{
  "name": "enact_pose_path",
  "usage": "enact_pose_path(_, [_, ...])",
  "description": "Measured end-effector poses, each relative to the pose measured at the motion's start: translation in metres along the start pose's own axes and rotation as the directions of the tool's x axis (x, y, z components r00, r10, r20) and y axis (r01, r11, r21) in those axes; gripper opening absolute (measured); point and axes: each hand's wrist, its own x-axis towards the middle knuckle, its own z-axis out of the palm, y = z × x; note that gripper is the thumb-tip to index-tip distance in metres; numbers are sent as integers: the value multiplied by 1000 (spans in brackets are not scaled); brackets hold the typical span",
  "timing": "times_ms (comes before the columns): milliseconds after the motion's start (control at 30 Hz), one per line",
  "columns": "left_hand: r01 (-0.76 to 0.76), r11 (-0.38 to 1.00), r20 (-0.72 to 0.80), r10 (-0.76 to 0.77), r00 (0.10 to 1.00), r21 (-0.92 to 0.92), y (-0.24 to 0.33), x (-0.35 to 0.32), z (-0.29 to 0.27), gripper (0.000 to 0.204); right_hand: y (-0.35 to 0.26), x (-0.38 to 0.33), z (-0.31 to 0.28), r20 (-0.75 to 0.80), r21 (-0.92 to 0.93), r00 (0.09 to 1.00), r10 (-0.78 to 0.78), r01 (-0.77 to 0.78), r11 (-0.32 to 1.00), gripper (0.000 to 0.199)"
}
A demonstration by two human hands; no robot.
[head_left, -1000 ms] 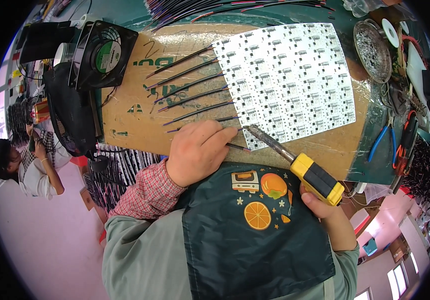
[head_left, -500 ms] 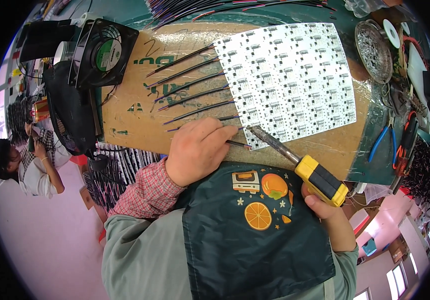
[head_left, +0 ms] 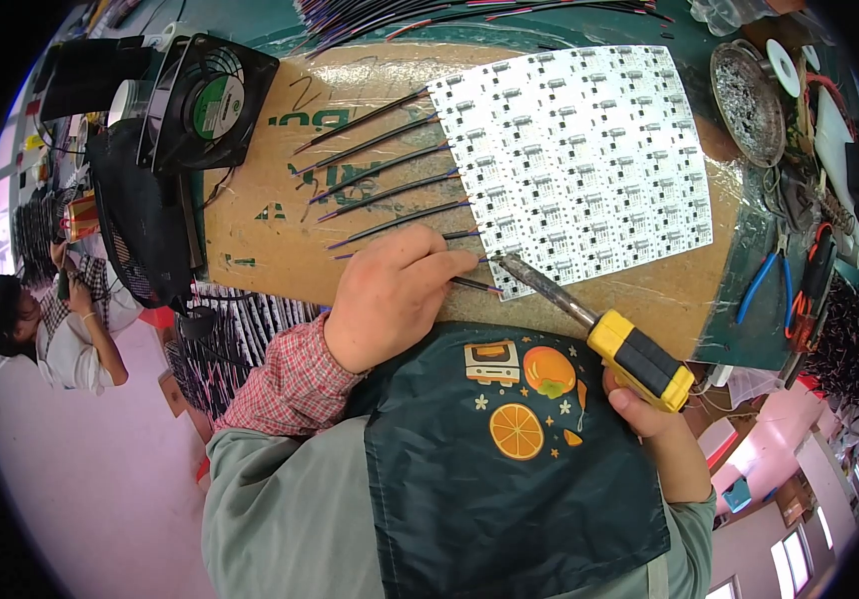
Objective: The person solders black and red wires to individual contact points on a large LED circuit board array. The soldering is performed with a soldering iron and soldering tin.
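Green lettering (head_left: 312, 119) showing, six black wires (head_left: 380, 171) fanning beyond left hand (head_left: 390, 290) | left: you're pinching one thin wire (head_left: 485, 260) at white circuit sheet (head_left: 589, 150) ahead | right hand (head_left: 639, 407): you're gripping one soldering iron (head_left: 639, 359)

You have two hands in view, one left hand (head_left: 385, 285) and one right hand (head_left: 637, 407), with one soldering iron (head_left: 639, 359) and one circuit-board sheet (head_left: 589, 160). Count five black wires (head_left: 380, 142) in full sight on your worktop (head_left: 250, 215), plus at least two more partly covered by your fingers. Around you are one fan (head_left: 215, 105), one round metal dish (head_left: 747, 100), one pair of blue-handled pliers (head_left: 755, 287) and one other person (head_left: 78, 334); the bundled wires (head_left: 350, 22) are too many to count
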Motion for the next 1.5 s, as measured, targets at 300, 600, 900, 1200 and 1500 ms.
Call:
enact_pose_path(300, [-5,999,-2,6,1000,41,0,-1,2,26,-1,1,1,1,-34,1000,30,-30,999,29])
enact_pose_path(600, [1,999,30,-2,1000,48,4,1,0,26,0,-1,-4,27,91,999,-43,41,995,28])
enact_pose_path(900, [-148,972,-83,165,983,180,15,0,-13,34,-15,11,4,31,177,972,-231,222,959,31])
enact_pose_path(1200, [-195,977,-29,198,980,88,11,-14,5,34,-4,0,-13,128,-134,962,-240,257,957,44])
enact_pose_path(1500, [-157,977,-61,167,984,148,10,-18,13,26,7,1,-14,185,-207,929,-320,355,912,44])
